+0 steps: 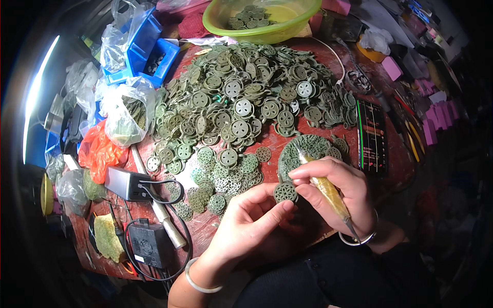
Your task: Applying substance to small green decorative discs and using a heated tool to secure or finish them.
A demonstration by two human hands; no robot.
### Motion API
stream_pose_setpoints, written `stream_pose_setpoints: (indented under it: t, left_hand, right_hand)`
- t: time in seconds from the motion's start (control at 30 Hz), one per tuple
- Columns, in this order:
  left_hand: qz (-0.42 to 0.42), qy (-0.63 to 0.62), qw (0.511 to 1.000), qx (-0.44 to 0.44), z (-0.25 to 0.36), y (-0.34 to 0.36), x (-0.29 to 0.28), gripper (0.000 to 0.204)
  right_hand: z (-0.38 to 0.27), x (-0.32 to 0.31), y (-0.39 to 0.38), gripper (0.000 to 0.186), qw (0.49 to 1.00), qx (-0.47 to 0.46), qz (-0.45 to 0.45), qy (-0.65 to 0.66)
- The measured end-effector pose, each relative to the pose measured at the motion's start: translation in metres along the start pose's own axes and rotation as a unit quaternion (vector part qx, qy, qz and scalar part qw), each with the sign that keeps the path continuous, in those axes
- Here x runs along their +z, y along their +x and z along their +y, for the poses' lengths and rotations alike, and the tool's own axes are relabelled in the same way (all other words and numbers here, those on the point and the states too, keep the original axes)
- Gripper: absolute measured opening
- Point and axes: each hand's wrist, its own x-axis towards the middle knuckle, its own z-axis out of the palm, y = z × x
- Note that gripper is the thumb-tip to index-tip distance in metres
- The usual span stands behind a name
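Between the thumb and fingers of my left hand (246, 218) is a round openwork metal piece (285, 192), dark green-grey with a flower-like pattern. My right hand (341, 190) holds a pen-like tool (328, 195) with a yellowish wrapped grip; its pale pointed end slants up and left, above the metal piece and apart from it. Just beyond my hands lies a rough dark green pad (303, 154), partly covered by the right hand. Several flat openwork discs (218, 203) spread left of my left hand, near a large heap of round metal pieces with loops (241, 102).
A yellow-green basin (262, 33) with more pieces stands at the back. Blue bins (149, 51) and plastic bags (128, 110) crowd the left. Nearer are a grey box (126, 184), a black adapter (149, 244) and cables. At right lie a phone (372, 138) and pliers (412, 138).
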Motion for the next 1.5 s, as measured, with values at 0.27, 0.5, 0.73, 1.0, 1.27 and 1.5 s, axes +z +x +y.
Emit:
stream_pose_setpoints:
  t: [0.27, 0.5, 0.73, 1.0, 1.27, 1.5]
  left_hand:
    - [-0.043, 0.046, 0.998, -0.028, 0.002, -0.003, -0.001, 0.020]
    - [-0.048, 0.033, 0.996, -0.069, 0.004, -0.006, -0.003, 0.022]
    - [0.182, 0.006, 0.981, 0.074, 0.011, 0.000, -0.005, 0.013]
    - [0.191, -0.014, 0.979, 0.073, 0.007, 0.001, -0.007, 0.013]
    - [0.192, -0.006, 0.979, 0.070, 0.008, 0.002, -0.006, 0.013]
    - [0.132, 0.065, 0.986, 0.083, 0.007, 0.000, 0.002, 0.015]
  right_hand:
    - [-0.004, 0.001, -0.002, 0.024, 0.995, 0.071, -0.021, 0.070]
    - [-0.001, -0.006, -0.005, 0.023, 0.983, 0.140, -0.040, 0.112]
    - [-0.011, -0.024, -0.025, 0.022, 0.987, 0.046, -0.155, -0.016]
    - [-0.001, -0.021, -0.036, 0.021, 0.969, -0.057, -0.220, -0.096]
    - [-0.001, -0.028, -0.037, 0.024, 0.941, -0.124, -0.258, -0.181]
    - [0.003, -0.019, -0.038, 0.025, 0.991, 0.033, -0.102, 0.082]
